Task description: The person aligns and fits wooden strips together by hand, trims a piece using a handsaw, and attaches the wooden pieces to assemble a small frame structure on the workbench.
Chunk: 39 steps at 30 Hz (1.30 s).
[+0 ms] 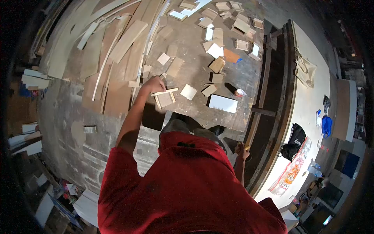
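My left hand [155,84] is closed on the end of a thin wooden strip [171,90]. That strip lies along the far side of a small, shallow wooden box [165,100] near the table's front edge. Low on the right, beside the table, my right hand [242,150] is closed around a small yellow object [247,147] whose kind I cannot make out. A square piece of pale wood [188,92] lies just right of the box. Farther right are a white rectangular block [223,104] and a small round container [239,93].
Several small wooden boxes [241,25] and loose panels crowd the worktable's [187,46] far right. Long boards [128,41] lie to the left. A dark-framed gap separates the worktable from a white-topped table [299,105] bearing a black bag [293,142] and a cloth bag [306,72].
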Available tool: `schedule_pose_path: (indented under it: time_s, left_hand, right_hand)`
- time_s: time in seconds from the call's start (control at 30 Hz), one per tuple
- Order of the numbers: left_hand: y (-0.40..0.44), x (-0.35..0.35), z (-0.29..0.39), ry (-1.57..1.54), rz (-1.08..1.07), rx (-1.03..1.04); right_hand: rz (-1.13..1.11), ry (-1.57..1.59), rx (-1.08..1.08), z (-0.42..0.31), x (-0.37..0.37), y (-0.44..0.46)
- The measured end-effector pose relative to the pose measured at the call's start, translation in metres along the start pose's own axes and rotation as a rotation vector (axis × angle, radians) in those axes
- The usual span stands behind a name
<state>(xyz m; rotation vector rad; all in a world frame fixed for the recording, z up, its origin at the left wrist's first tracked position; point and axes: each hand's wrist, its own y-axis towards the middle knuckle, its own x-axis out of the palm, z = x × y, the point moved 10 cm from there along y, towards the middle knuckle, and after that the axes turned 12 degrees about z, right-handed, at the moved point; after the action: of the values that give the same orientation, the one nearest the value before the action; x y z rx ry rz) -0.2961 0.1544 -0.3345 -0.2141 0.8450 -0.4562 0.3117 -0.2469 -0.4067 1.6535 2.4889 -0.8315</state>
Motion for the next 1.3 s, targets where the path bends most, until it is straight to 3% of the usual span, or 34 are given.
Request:
schedule_pose_path:
  time_s: [0.17, 0.33, 0.5, 0.67, 0.73, 0.8, 0.87, 0.9, 0.97, 1.0, 1.07, 1.13, 1.23, 1.27, 1.3]
  left_hand:
    - [-0.009, -0.003, 0.022, -0.046, 0.055, 0.102]
    - [-0.042, -0.008, 0.096, -0.581, 0.127, 0.093]
    - [-0.078, 0.01, 0.175, -0.456, 0.287, 0.126]
    - [-0.098, 0.071, 0.258, -0.491, 0.256, 0.183]
    - [-0.104, 0.098, 0.293, -0.509, 0.333, 0.262]
    - [-0.1, 0.156, 0.308, -0.619, 0.092, 0.038]
    - [-0.089, 0.194, 0.337, -0.473, 0.1, 0.121]
    - [-0.08, 0.219, 0.346, -0.476, 0.089, 0.121]
    - [-0.06, 0.258, 0.375, -0.252, 0.166, 0.343]
    - [-0.046, 0.283, 0.378, -0.251, 0.156, 0.342]
    - [-0.022, 0.337, 0.385, 0.038, 0.112, 0.419]
    - [-0.007, 0.368, 0.388, 0.031, 0.07, 0.348]
    - [0.001, 0.365, 0.406, 0.096, 0.303, 0.388]
    - [0.002, 0.368, 0.409, 0.101, 0.3, 0.386]
    - [0.005, 0.372, 0.405, 0.115, 0.284, 0.354]
  right_hand:
    - [-0.043, 0.074, 0.001, 0.012, 0.001, 0.013]
    - [-0.015, 0.022, 0.07, -0.007, 0.005, 0.004]
    - [-0.066, 0.037, 0.068, 0.006, 0.0, 0.041]
    - [-0.045, 0.084, 0.126, -0.032, -0.02, 0.041]
    - [-0.147, 0.019, 0.049, -0.028, -0.025, 0.068]
    - [-0.146, -0.009, 0.05, -0.017, -0.034, 0.097]
    - [-0.295, 0.089, -0.092, -0.013, -0.035, 0.126]
    - [-0.421, 0.075, 0.016, -0.065, -0.021, 0.09]
    - [-0.434, -0.054, 0.013, -0.066, -0.014, 0.108]
    - [-0.457, -0.18, 0.007, -0.061, -0.009, 0.117]
    - [-0.527, -0.173, -0.083, -0.09, 0.013, 0.111]
    - [-0.607, -0.005, -0.096, -0.096, 0.04, 0.119]
    - [-0.712, 0.226, -0.17, -0.103, 0.071, 0.124]
    - [-0.713, 0.229, -0.165, -0.107, 0.074, 0.126]
    - [-0.712, 0.039, -0.112, -0.112, 0.079, 0.122]
